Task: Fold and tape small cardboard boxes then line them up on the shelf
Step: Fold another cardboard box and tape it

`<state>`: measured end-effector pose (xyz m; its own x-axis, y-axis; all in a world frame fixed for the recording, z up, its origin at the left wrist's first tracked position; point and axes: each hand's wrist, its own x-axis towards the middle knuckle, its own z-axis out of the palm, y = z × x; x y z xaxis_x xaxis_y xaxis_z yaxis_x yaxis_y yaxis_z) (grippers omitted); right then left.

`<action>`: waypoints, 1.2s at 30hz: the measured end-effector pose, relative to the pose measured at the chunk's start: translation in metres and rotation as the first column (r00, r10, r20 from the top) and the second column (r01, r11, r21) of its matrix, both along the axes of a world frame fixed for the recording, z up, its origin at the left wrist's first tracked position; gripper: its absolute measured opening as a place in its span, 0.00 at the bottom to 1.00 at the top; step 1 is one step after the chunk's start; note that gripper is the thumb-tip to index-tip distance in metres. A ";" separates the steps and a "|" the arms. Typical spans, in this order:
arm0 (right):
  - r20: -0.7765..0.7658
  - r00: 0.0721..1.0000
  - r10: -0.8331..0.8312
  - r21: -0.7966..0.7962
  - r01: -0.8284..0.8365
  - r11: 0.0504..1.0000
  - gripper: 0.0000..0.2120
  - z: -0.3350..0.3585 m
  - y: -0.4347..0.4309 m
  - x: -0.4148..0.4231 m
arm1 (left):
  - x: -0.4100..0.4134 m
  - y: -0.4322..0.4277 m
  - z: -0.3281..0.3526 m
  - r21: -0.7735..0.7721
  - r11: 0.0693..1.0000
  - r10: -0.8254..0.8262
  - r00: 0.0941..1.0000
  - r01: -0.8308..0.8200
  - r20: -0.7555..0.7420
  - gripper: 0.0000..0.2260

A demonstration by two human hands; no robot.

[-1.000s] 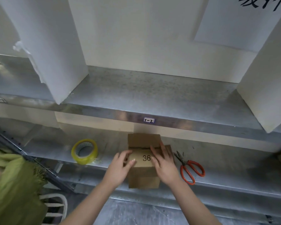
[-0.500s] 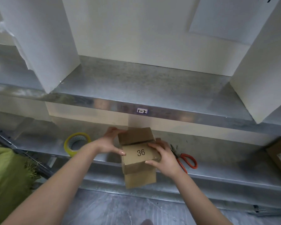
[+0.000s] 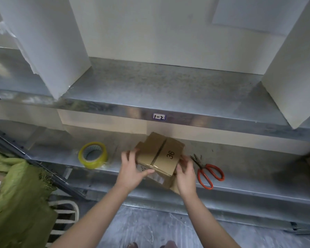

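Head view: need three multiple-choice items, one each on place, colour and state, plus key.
1. Where is the tape roll relative to the cardboard box?
A) beside it, to its left
B) on top of it
C) inside it

2. Handle colour of the scissors?
A) blue
B) red-orange
C) black

3. What holds the box?
A) one hand
B) nothing
C) both hands

Key:
1 A, the roll lies left of the box on the lower shelf.
2 B, both loops are red-orange.
3 C, the left hand and right hand each grip a side.
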<state>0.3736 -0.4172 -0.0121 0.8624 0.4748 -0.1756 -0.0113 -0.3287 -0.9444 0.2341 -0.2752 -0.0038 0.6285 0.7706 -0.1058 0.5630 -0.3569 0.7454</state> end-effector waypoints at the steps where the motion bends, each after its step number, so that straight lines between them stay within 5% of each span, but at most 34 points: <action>1: -0.043 0.998 0.048 0.058 -0.045 0.997 0.19 0.001 -0.002 0.002 | 0.001 -0.010 -0.001 0.017 1.000 -0.002 1.000 0.002 0.005 0.42; 3: 0.010 0.980 0.197 0.061 -0.197 0.978 0.24 -0.001 -0.008 0.006 | 0.003 -0.023 -0.004 0.100 0.995 -0.021 1.000 0.020 0.002 0.36; 6: 0.216 0.906 0.364 -0.187 -0.328 0.926 0.31 -0.007 -0.005 0.012 | 0.008 -0.022 -0.005 0.230 0.972 -0.031 0.996 0.049 -0.079 0.31; 12: 0.390 0.807 0.444 -0.470 -0.240 0.849 0.33 0.011 0.017 0.017 | 0.005 0.025 0.010 0.366 0.883 -0.177 0.931 0.293 -0.318 0.30; 17: 0.616 0.601 0.509 -0.371 -0.349 0.861 0.21 0.039 0.011 -0.005 | -0.057 0.063 0.021 0.532 0.743 -0.214 0.897 0.406 -0.386 0.26; 23: 0.683 0.425 0.595 -0.361 -0.511 0.780 0.20 0.032 0.071 -0.086 | -0.129 0.118 -0.001 0.469 0.789 -0.154 0.868 0.396 -0.473 0.27; 26: 0.625 0.423 0.656 -0.462 -0.477 0.748 0.24 0.009 0.117 -0.121 | -0.139 0.145 -0.018 0.436 0.800 -0.175 0.855 0.412 -0.488 0.27; 33: 0.281 0.574 0.769 -0.704 -0.420 0.572 0.26 -0.043 0.180 -0.131 | -0.142 0.179 -0.046 0.321 0.868 -0.246 0.889 0.380 -0.386 0.21; 36: 0.230 0.521 0.822 -0.751 -0.442 0.491 0.25 -0.048 0.198 -0.123 | -0.145 0.190 -0.049 0.327 0.849 -0.287 0.882 0.415 -0.374 0.17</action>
<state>0.2501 -0.2195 -0.0604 0.3680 0.8907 -0.2668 0.8287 -0.4443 -0.3403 0.0892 -0.0857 -0.0531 0.8506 0.5205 -0.0744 0.5147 -0.7955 0.3197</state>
